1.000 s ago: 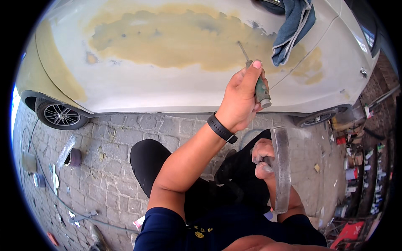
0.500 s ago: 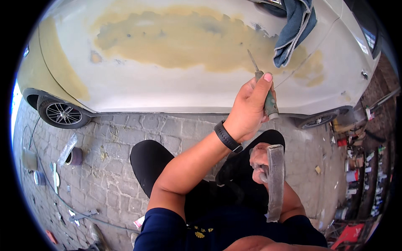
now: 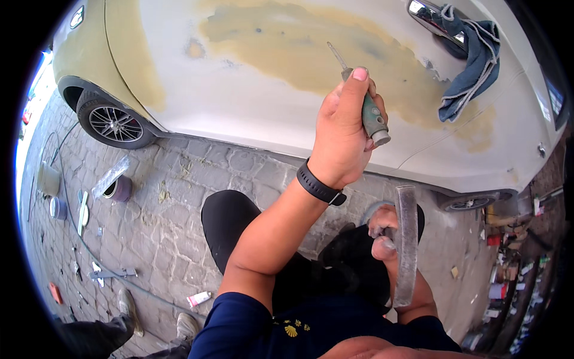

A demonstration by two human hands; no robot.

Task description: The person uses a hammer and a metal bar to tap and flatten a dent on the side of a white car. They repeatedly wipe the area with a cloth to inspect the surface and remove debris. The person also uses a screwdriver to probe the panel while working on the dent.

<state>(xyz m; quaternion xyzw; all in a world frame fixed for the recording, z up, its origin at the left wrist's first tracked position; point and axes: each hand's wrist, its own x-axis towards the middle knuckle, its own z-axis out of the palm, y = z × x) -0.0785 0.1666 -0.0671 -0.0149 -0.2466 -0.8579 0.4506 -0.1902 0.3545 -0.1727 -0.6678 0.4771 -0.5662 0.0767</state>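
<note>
My left hand (image 3: 347, 125) grips a green-handled screwdriver (image 3: 373, 119), its thin shaft pointing up over the patch of yellowish filler (image 3: 287, 42) on the white car door (image 3: 191, 107); I cannot tell whether the tip touches it. My right hand (image 3: 382, 233), lower down over my black-clad knee, is wrapped round a long, dusty grey sanding block (image 3: 405, 251), held lengthwise. A blue-grey cloth (image 3: 472, 72) hangs from the car's mirror at the upper right.
On the paving (image 3: 167, 227) at left lie buckets (image 3: 119, 189), a spreader, a hose and a white tube (image 3: 198, 299). Another person's legs and shoes (image 3: 127, 311) are at lower left. Shelves of cans and boxes (image 3: 508, 269) line the right, beside the car.
The car and ground have shifted and tilted in view, with more floor showing at lower left. My left hand with the screwdriver has moved up and slightly left since half a second ago.
</note>
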